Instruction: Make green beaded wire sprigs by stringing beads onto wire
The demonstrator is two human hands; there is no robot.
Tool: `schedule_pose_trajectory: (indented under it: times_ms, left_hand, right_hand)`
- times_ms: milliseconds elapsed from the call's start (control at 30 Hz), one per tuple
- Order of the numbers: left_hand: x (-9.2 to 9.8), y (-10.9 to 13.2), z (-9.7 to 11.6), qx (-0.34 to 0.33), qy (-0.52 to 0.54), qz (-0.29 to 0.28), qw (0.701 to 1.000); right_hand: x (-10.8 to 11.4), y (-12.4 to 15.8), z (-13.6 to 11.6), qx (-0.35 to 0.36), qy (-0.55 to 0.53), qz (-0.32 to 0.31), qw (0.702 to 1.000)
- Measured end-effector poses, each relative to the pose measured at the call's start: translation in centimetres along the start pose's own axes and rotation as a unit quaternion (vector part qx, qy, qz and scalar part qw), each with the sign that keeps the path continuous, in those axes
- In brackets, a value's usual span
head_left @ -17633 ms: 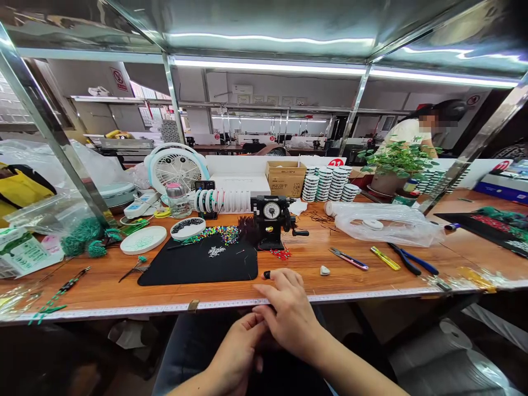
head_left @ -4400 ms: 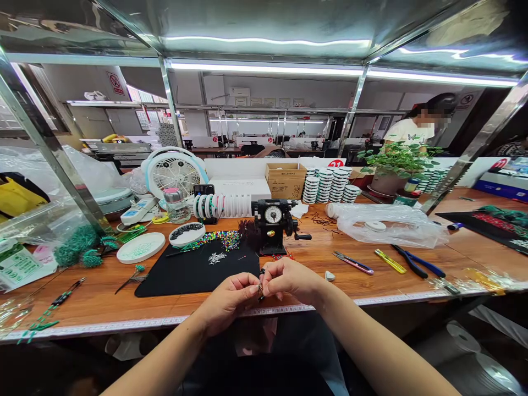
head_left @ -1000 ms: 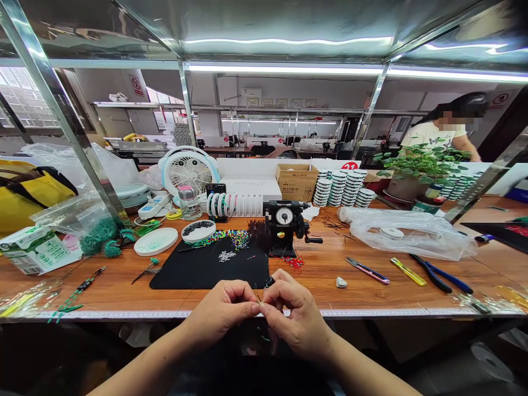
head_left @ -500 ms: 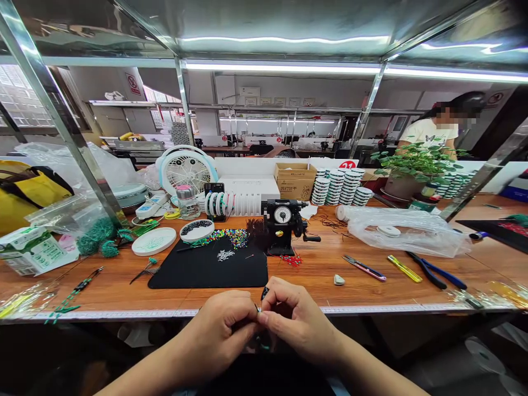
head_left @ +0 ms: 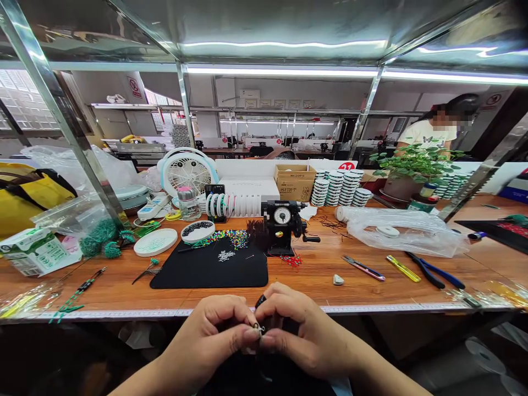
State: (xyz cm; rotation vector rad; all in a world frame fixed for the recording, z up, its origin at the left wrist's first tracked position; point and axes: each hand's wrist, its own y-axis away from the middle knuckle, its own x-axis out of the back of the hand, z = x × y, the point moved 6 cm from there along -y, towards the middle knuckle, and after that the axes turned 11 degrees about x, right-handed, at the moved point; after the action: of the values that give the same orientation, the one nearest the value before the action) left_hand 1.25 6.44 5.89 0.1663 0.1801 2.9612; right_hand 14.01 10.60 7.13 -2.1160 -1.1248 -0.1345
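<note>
While your left hand (head_left: 206, 335) and right hand (head_left: 307, 330) come together just in front of the black mat (head_left: 208, 272), your fingertips (head_left: 249, 331) are clamped from both sides on a tiny metal piece (head_left: 258, 329), too small to read clearly, with a short dark piece (head_left: 260, 301) showing just above it. Multicoloured beads (head_left: 226, 240) sit along the mat's far edge, and a black winding machine (head_left: 282, 226) stands just past its far right corner. Off to the mat's right lie red-handled snips (head_left: 363, 268) and blue-handled pliers (head_left: 433, 270). Well beyond the mat, a co-worker (head_left: 429, 132) stands behind a potted plant (head_left: 414, 165).
</note>
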Motion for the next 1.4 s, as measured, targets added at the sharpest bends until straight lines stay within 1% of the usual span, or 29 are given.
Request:
schedule_pose_trajectory:
  times_ms: [33, 67, 133, 167, 233, 267, 333, 400, 467, 533, 600, 633, 700, 733, 800, 867, 933, 1000, 1067, 1233, 1333, 1400]
  left_hand:
    - [-0.1, -0.2, -0.8, 0.022, 0.08, 0.003, 0.997]
    - [-0.4, -0.4, -1.7, 0.041, 0.157, 0.007, 0.987]
    - [-1.0, -0.8, -3.2, 0.065, 0.287, 0.022, 0.955]
    - [-1.3, -0.9, -3.9, 0.071, 0.332, 0.03, 0.94]
    - [-1.8, -1.2, -4.8, 0.072, 0.389, 0.045, 0.917]
    - [-2.0, -1.3, -5.0, 0.068, 0.403, 0.051, 0.911]
    - [-2.0, -1.4, -5.3, 0.056, 0.403, 0.06, 0.912]
    - [-1.7, -1.4, -5.6, 0.05, 0.374, 0.078, 0.923]
    - [-1.0, -1.1, -6.0, 0.036, 0.316, 0.118, 0.941]
    - [-0.3, -0.6, -5.8, -0.012, 0.216, 0.165, 0.962]
    - [-0.2, -0.1, -5.0, -0.086, 0.077, 0.191, 0.975]
    - [-0.4, 0.1, -4.6, -0.117, 0.01, 0.196, 0.974]
    - [-0.8, 0.1, -4.2, -0.143, -0.085, 0.206, 0.964]
    - [-0.9, -0.1, -4.2, -0.142, -0.108, 0.213, 0.961]
    - [-1.0, -0.5, -4.4, -0.13, -0.123, 0.224, 0.958]
    - [-1.0, -0.8, -4.6, -0.127, -0.121, 0.231, 0.957]
    - [-1.0, -0.9, -4.6, -0.137, -0.114, 0.235, 0.955]
    - [-0.9, -0.6, -4.4, -0.168, -0.107, 0.238, 0.951]
    - [-0.9, -0.2, -4.1, -0.198, -0.107, 0.238, 0.945]
    - [-1.0, 0.4, -4.0, -0.231, -0.141, 0.23, 0.935]
    - [-1.2, 0.7, -4.2, -0.252, -0.174, 0.224, 0.925]
    - [-1.3, 0.8, -4.4, -0.253, -0.198, 0.219, 0.921]
  right_hand:
    - [-0.1, 0.0, 0.3, -0.002, 0.003, 0.021, 1.0]
    - [-0.1, 0.0, 0.8, -0.008, 0.001, 0.052, 0.999]
    - [-0.4, 0.2, 1.7, -0.025, -0.024, 0.115, 0.993]
    - [-0.6, 0.4, 2.1, -0.032, -0.043, 0.139, 0.989]
    - [-1.2, 0.7, 2.6, -0.04, -0.075, 0.173, 0.981]
    - [-1.4, 0.8, 2.8, -0.043, -0.086, 0.185, 0.978]
    - [-1.6, 1.2, 2.8, -0.049, -0.089, 0.208, 0.973]
    - [-1.6, 1.5, 2.4, -0.048, -0.063, 0.226, 0.971]
    - [-1.3, 1.7, 1.8, -0.026, 0.001, 0.242, 0.97]
    - [-1.2, 1.8, 1.1, 0.019, 0.091, 0.254, 0.963]
    - [-1.3, 2.0, 0.6, 0.073, 0.187, 0.262, 0.944]
    - [-1.5, 2.1, 0.5, 0.099, 0.228, 0.263, 0.932]
    - [-2.1, 2.3, 0.6, 0.137, 0.292, 0.254, 0.912]
    - [-2.5, 2.4, 0.8, 0.15, 0.316, 0.248, 0.904]
    - [-3.0, 2.4, 1.1, 0.154, 0.339, 0.235, 0.898]
    - [-3.1, 2.3, 1.4, 0.132, 0.326, 0.236, 0.906]
    - [-3.0, 2.1, 1.7, 0.086, 0.269, 0.242, 0.928]
    - [-2.8, 2.0, 1.8, 0.037, 0.194, 0.243, 0.95]
    - [-2.6, 1.9, 1.8, 0.0, 0.136, 0.234, 0.963]
    - [-2.5, 2.1, 2.4, -0.085, 0.055, 0.226, 0.969]
    - [-2.6, 2.4, 2.9, -0.116, 0.021, 0.228, 0.966]
    - [-2.8, 2.7, 3.3, -0.134, -0.005, 0.232, 0.964]
